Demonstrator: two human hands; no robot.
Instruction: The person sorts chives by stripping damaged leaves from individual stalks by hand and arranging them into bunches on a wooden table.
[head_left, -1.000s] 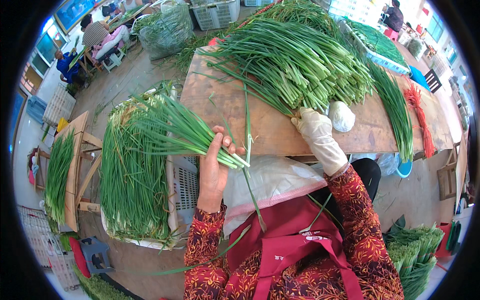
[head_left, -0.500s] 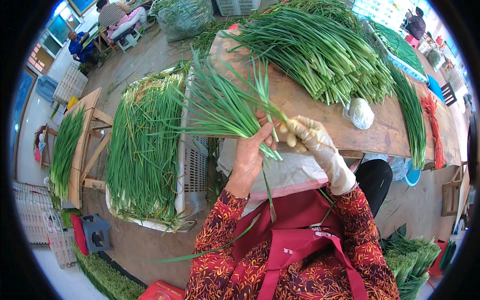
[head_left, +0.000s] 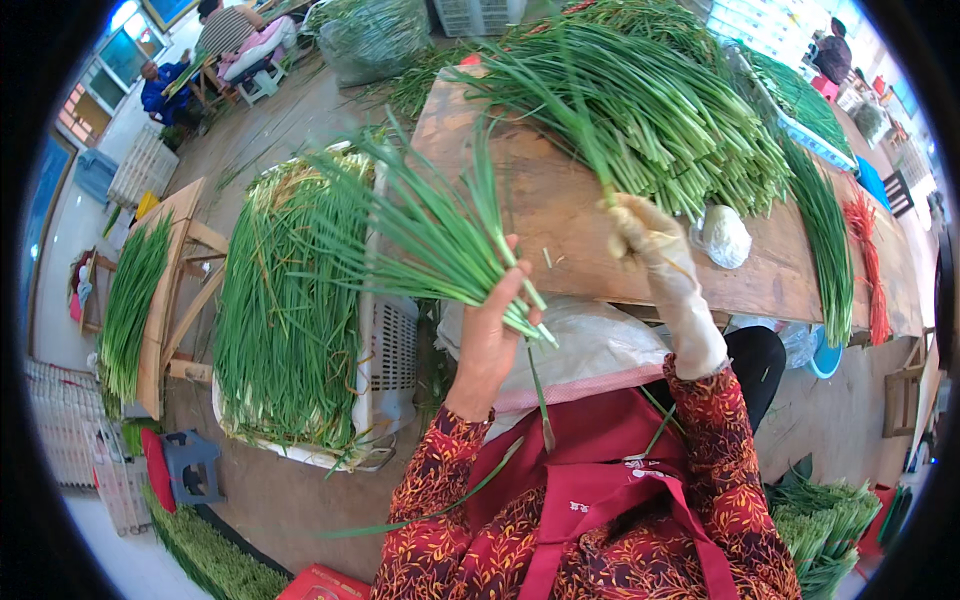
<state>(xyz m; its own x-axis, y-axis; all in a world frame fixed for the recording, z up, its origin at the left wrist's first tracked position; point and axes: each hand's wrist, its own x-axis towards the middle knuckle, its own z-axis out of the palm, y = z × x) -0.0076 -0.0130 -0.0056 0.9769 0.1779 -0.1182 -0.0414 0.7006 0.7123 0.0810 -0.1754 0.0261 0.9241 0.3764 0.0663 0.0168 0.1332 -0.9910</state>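
My bare left hand (head_left: 488,335) is closed around the stem ends of a small bunch of garlic chives (head_left: 440,250). Its leaves fan out up and to the left, over the table's corner. On my right hand (head_left: 655,265) is a pale glove; the fingers pinch a few chive stalks (head_left: 590,150) by their base, the leaves pointing away from me. That hand is above the wooden table (head_left: 570,240), just short of a big pile of chives (head_left: 640,110). A crumpled white lump (head_left: 722,237) rests beside the pile.
A white crate (head_left: 395,335) heaped with chives (head_left: 290,300) stands to my left, with a bench (head_left: 165,290) beyond. Red ties (head_left: 868,260) hang over the table's right side. Loose chives lie across my red apron (head_left: 560,440). Other people work at the far left and far right.
My hands have drawn apart. The right has moved up and right with the stalks, from beside the bunch toward the pile; the left stays near its place with the bunch.
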